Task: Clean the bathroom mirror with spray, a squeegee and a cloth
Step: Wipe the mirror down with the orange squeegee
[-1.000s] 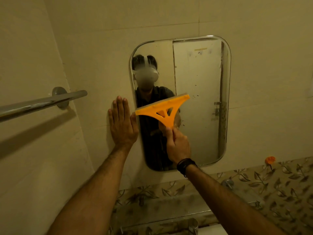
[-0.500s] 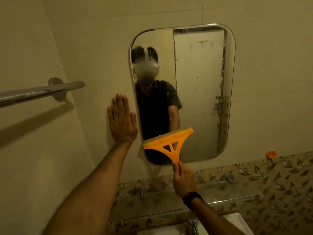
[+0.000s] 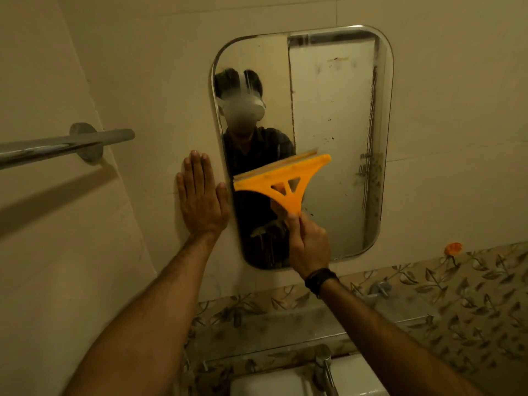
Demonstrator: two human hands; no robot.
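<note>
A rounded rectangular mirror point(image 3: 337, 115) hangs on the tiled wall in front of me, spotted and streaked near its right edge. My right hand point(image 3: 310, 247) grips the handle of an orange squeegee point(image 3: 281, 181), whose blade lies tilted across the mirror's lower left half. My left hand point(image 3: 201, 198) presses flat on the wall tile just left of the mirror, fingers straight and pointing up. No spray bottle or cloth is in view.
A chrome towel bar point(image 3: 65, 145) sticks out from the left wall at hand height. Below the mirror runs a leaf-patterned tile band with a glass shelf point(image 3: 314, 335). A tap point(image 3: 324, 367) and white basin point(image 3: 271, 384) sit at the bottom. An orange hook point(image 3: 453, 248) is at right.
The squeegee went from mid-mirror down to the bottom edge, and it is now back up at mid-height, slightly to the right. My left hand has stayed flat on the wall.
</note>
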